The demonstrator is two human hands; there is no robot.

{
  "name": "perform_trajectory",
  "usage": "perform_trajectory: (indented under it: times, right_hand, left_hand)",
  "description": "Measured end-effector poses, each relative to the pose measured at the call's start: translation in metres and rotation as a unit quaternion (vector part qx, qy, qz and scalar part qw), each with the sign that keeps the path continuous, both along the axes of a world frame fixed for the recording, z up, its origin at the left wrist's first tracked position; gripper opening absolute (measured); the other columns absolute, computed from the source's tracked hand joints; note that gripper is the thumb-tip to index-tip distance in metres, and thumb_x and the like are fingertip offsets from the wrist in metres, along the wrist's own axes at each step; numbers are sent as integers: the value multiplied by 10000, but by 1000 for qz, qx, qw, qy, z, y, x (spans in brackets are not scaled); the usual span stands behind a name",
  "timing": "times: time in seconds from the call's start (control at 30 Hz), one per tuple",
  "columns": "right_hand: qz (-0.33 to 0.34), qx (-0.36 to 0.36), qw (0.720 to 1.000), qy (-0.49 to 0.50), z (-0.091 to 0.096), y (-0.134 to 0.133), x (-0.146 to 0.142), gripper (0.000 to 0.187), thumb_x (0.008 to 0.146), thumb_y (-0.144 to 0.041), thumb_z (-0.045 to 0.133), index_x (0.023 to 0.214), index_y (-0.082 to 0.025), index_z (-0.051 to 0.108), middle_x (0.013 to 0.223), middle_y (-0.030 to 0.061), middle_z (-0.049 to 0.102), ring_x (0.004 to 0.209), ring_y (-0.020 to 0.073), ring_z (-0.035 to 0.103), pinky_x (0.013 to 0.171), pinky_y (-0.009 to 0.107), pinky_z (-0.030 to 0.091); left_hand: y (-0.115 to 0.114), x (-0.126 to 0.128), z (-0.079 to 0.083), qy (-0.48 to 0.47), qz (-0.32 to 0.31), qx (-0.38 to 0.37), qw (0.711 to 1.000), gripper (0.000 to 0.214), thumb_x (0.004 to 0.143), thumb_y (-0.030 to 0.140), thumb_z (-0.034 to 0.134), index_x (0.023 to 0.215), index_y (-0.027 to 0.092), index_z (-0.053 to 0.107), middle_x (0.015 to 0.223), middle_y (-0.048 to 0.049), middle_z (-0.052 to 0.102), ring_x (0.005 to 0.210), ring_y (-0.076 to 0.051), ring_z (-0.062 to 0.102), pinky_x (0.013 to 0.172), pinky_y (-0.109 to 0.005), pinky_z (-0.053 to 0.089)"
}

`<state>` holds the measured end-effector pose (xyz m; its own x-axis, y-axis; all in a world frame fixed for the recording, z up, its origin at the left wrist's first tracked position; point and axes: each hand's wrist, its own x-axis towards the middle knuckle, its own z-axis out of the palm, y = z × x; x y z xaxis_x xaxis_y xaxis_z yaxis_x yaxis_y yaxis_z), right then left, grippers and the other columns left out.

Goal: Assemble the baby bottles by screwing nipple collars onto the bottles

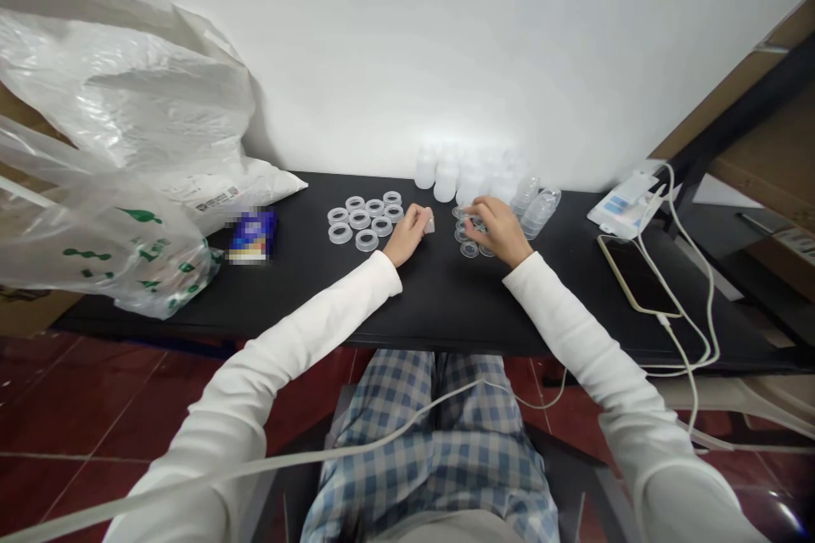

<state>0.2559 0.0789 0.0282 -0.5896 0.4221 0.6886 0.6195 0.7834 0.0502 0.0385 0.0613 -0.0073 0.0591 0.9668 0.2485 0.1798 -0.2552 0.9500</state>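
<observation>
My left hand [407, 236] is closed around a small translucent plastic piece [429, 226], mostly hidden by the fingers. To its left, several frosted plastic rings [367, 240] lie in loose rows on the black table. My right hand [502, 229] hovers at a group of small clear flanged discs [469, 250], thumb and index finger apart. Its fingers cover part of the group, so whether they touch a disc is unclear. Behind the hands, several frosted white bottles [446, 182] stand by the wall. Clear domed plastic pieces [541, 210] rest in stacks to their right.
A large white plastic bag [127, 93] and a clear bag with green print [153, 263] fill the left side. A blue packet [253, 233] lies beside them. On the right are a phone [638, 276], white cables [706, 271] and a white-blue package [624, 202].
</observation>
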Motion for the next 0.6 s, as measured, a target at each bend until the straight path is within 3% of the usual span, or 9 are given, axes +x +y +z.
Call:
perform_trajectory:
  times: [0.07,0.13,0.27,0.33,0.6]
  right_hand:
    - [-61,15,998,15,4,5,11,170,927,-218,521,1069,-189,610,1010,110,641,919,247,601,779,381,475]
    - [-105,21,994,24,7,8,19,210,926,-229,513,1109,-186,609,1010,112,637,941,264,599,782,391,462]
    - [-142,16,989,28,8,6,18,244,940,-251,492,1147,-186,604,1004,112,639,948,277,585,792,399,431]
    - [-144,6,989,25,6,0,10,261,959,-272,472,1165,-172,598,984,117,642,925,280,573,795,406,417]
    - [-155,-28,985,-68,-12,-21,-52,245,978,-225,424,1095,-170,632,990,142,649,958,291,524,863,429,376]
  left_hand:
    - [1,-3,-3,53,11,67,996,211,946,382,585,960,203,475,837,10,498,727,-111,501,731,-269,468]
    - [0,-4,-6,105,0,120,987,283,873,300,672,1036,201,463,973,-26,498,862,-135,531,809,-288,503]
    - [-3,-2,-7,192,-30,142,971,338,862,226,642,1159,194,483,1132,-75,443,996,-167,527,947,-347,521]
    - [-5,-3,-4,232,-14,132,964,321,889,232,605,1196,201,517,1132,-73,440,990,-173,538,999,-373,500]
    - [0,-12,-2,408,128,141,893,84,888,263,593,892,179,595,1048,-143,591,1095,-320,538,1042,-472,436]
